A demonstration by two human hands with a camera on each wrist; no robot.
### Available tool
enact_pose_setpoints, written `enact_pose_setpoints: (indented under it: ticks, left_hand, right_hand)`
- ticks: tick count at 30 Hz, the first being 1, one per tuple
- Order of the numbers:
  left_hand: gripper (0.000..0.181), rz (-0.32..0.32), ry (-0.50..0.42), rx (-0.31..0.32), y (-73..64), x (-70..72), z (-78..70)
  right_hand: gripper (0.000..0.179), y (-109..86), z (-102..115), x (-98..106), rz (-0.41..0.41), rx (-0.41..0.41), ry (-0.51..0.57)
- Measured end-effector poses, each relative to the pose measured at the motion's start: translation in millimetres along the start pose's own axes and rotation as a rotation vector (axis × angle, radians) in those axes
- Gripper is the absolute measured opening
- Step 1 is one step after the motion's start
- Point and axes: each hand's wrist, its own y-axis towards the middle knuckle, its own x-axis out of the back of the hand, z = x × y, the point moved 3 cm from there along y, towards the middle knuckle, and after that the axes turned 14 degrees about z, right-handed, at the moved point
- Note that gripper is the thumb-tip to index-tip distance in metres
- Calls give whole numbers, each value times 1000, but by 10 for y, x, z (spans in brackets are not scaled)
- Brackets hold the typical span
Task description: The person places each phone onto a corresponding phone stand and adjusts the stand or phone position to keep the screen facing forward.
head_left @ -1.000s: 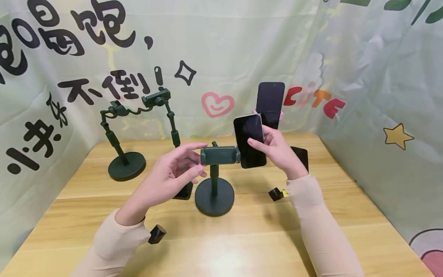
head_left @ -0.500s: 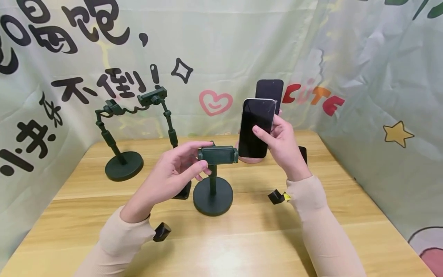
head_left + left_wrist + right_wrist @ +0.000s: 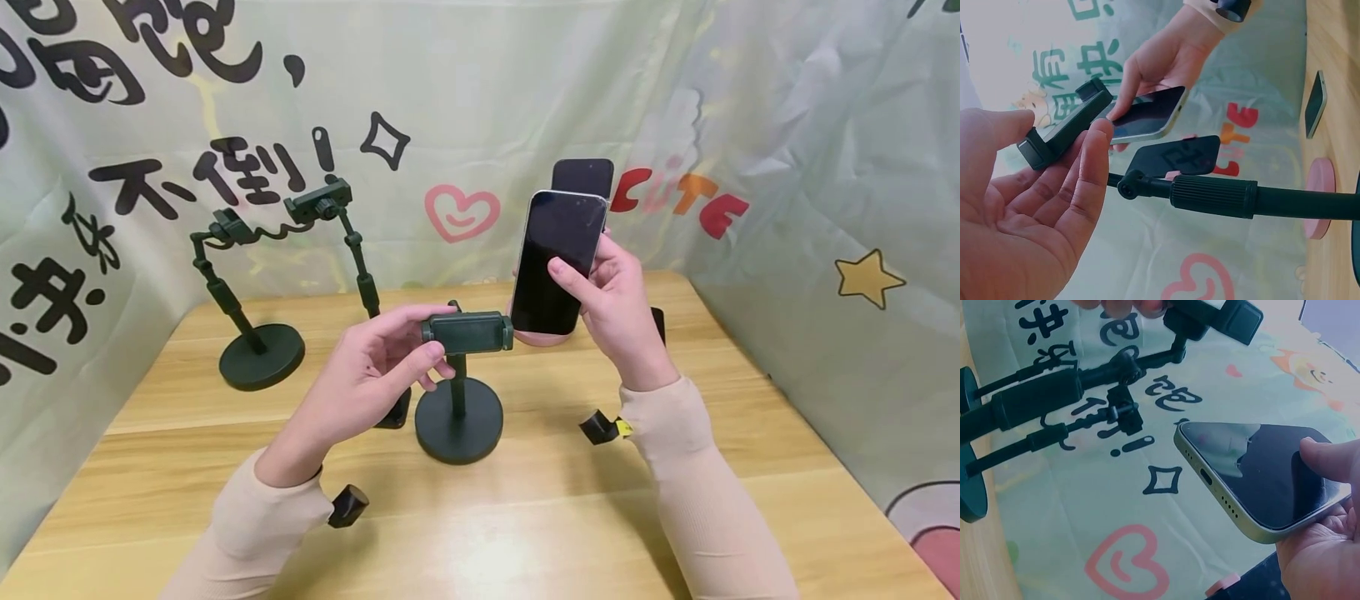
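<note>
My left hand (image 3: pixel 360 375) holds the left end of a dark green phone stand's clamp (image 3: pixel 470 333), with the thumb on the end piece and fingers behind it. No phone sits in this clamp; its round base (image 3: pixel 459 425) rests on the table. To its right, my right hand (image 3: pixel 618 317) grips a smartphone (image 3: pixel 551 267) by its right side, thumb across the dark screen. That phone is raised and tilted, apart from the clamp in the left wrist view. Its bottom edge, with the charging port (image 3: pixel 1206 477), shows in the right wrist view.
Behind the held phone, another phone (image 3: pixel 581 173) stands in a pink holder (image 3: pixel 1319 200). Two more green stands, one with a round base (image 3: pixel 262 358), are at the back left. Phones lie on the table behind my left hand (image 3: pixel 397 412) and beside the right wrist (image 3: pixel 658 323).
My right hand has lifted the phone up and away from the clamp's right side, overlapping the pink holder's phone. My left hand has closed in on the clamp's left end.
</note>
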Motion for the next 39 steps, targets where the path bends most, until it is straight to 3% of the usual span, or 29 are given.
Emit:
enact_pose_setpoints:
  ticks: [22, 39]
  left_hand:
    - [39, 4, -32, 9, 1, 6, -1]
    - [37, 8, -25, -3, -6, 19, -4]
  right_hand:
    - [41, -29, 227, -128, -57, 102, 54]
    - [36, -47, 338, -253, -9, 157, 192]
